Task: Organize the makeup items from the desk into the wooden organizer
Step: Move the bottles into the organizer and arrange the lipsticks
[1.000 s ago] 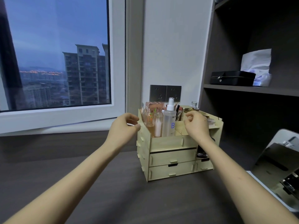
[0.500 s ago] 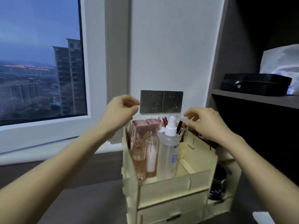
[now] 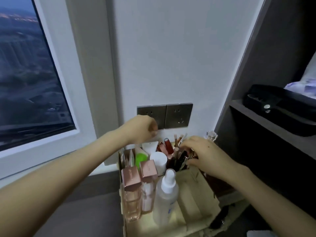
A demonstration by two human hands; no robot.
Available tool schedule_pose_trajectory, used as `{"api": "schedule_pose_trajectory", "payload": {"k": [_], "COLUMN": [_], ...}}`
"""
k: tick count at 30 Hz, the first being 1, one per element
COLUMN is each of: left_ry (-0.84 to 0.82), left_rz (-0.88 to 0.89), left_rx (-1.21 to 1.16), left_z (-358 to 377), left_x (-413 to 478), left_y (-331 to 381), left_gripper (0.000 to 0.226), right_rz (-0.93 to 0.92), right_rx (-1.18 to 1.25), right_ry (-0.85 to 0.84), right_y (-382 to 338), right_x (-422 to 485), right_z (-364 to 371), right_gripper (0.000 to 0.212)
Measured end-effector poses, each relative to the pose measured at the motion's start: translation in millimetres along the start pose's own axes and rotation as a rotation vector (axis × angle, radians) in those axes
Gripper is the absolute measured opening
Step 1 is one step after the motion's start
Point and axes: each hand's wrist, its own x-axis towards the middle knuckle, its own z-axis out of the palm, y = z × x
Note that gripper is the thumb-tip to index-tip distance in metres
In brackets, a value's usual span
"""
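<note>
Wooden organizer (image 3: pixel 196 200): head view, at 6 o'clock on the counter, against the wall. Top compartments crowded: two pink-capped bottles (image 3: pixel 139 173) and a spray bottle (image 3: pixel 166 190) in front, tubes behind. Right hand (image 3: pixel 207 156), fingers curled among the upright pencils and brushes (image 3: pixel 179 154) at 5 o'clock, likely seating them; grip unclear. Left hand (image 3: pixel 142 130) loosely closed, apparently empty, hovering before the wall sockets (image 3: pixel 177 115). Black case (image 3: pixel 280 106) on the shelf at 3 o'clock.

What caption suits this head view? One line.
Right hand reaches among pencils in the wooden organizer; left hand hovers behind it.
</note>
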Motion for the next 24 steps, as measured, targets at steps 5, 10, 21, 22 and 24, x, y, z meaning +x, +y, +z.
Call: {"api": "schedule_pose_trajectory", "payload": {"k": [5,10,21,22,24], "left_ry": [-0.173,-0.348,-0.464,-0.445,-0.423], "left_rz": [-0.055,-0.055,0.004,0.011,0.03], "left_rx": [0.015,0.09,0.189,0.194,0.216], "left_z": [12,15,27,27,27], "left_x": [15,25,52,54,58], "left_y": [1,9,16,18,21], "left_gripper": [0.034,0.028,0.023,0.022,0.022], "right_rz": [0.015,0.022,0.061,0.066,0.079], "right_rx": [0.08,0.213,0.101,0.085,0.076], "right_ry": [-0.037,-0.036,0.148,0.152,0.148], "right_y": [1,2,13,14,14], "right_x": [9,17,20,20,20], "right_z": [1,6,15,15,15], "right_gripper": [0.031,0.03,0.029,0.028,0.024]}}
